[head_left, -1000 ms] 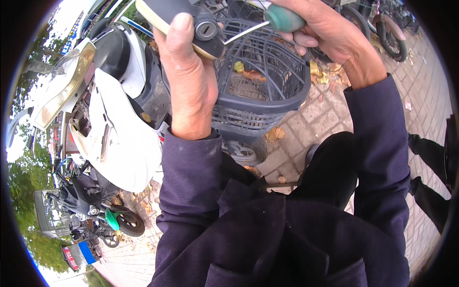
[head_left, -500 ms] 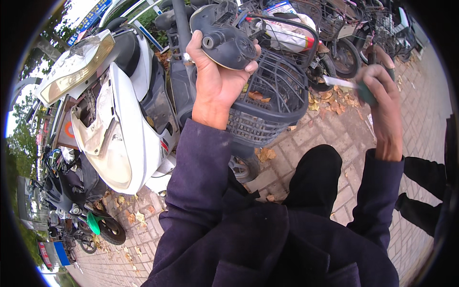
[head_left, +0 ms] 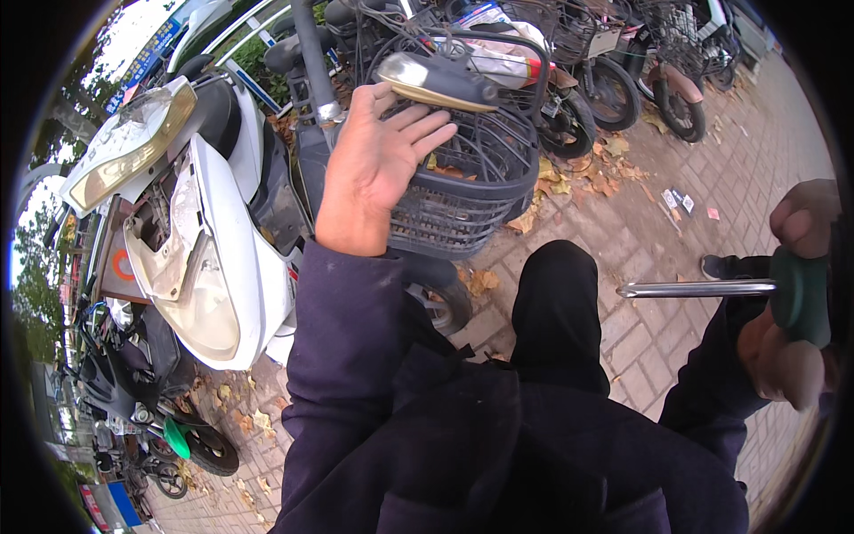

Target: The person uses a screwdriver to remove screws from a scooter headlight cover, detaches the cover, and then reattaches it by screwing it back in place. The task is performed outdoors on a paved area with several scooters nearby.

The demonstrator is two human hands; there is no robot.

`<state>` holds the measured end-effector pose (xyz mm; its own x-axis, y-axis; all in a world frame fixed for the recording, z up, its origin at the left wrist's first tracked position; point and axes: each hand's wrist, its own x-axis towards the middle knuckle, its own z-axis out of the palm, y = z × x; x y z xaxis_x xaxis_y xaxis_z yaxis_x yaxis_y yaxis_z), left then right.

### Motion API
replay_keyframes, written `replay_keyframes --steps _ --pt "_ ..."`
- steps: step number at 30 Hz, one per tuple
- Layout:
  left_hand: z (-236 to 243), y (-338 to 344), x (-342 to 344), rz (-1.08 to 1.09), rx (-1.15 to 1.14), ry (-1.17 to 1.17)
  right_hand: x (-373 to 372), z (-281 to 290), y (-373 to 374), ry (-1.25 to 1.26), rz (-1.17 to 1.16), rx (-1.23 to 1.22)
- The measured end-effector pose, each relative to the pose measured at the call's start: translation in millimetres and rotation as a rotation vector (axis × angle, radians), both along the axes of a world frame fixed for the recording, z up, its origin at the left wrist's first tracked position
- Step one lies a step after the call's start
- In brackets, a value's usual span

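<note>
An oval lamp unit [head_left: 445,80] with a shiny silver face and dark shell sits above the black scooter basket [head_left: 454,218]. My left hand [head_left: 372,165] is open just below it, palm up and fingers spread; its thumb and fingertips meet or overlap the unit's near edge, and I cannot tell whether they bear it. At the right rim, my right hand [head_left: 781,367] closes on the green handle of a screwdriver [head_left: 698,289], its metal shaft pointing left. Fingers [head_left: 805,221] also show at the handle's upper end; whose they are I cannot tell.
A white scooter [head_left: 218,276] with loosened front panels stands at my left. A grey pole [head_left: 313,67] rises behind the basket. More parked bikes [head_left: 614,93] line the far side. Fallen leaves [head_left: 614,147] and paper scraps [head_left: 683,203] lie on the paving. Another person's shoe [head_left: 722,266] shows at right.
My left hand has opened from its grip on the lamp unit, which now shows its silver face. My right hand has swung right and nearer with the screwdriver.
</note>
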<state>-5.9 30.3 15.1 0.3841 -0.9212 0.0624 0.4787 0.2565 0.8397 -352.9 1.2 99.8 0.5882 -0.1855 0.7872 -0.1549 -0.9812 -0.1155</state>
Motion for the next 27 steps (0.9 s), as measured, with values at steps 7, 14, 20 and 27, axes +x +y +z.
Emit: replay_keyframes --steps 7,14,20,27 --pt "61 87 -47 0.56 -0.301 -0.602 14 -1 13 0.062 0.015 -0.094" --pt "110 132 -87 0.338 -0.624 -1.564 17 3 23 0.107 0.034 -0.102" --pt "110 141 -82 0.321 -0.612 -1.591 12 -1 25 0.139 0.031 -0.102" --pt "143 160 -47 0.25 -0.518 -1.526 26 14 8 0.133 0.011 -0.123"
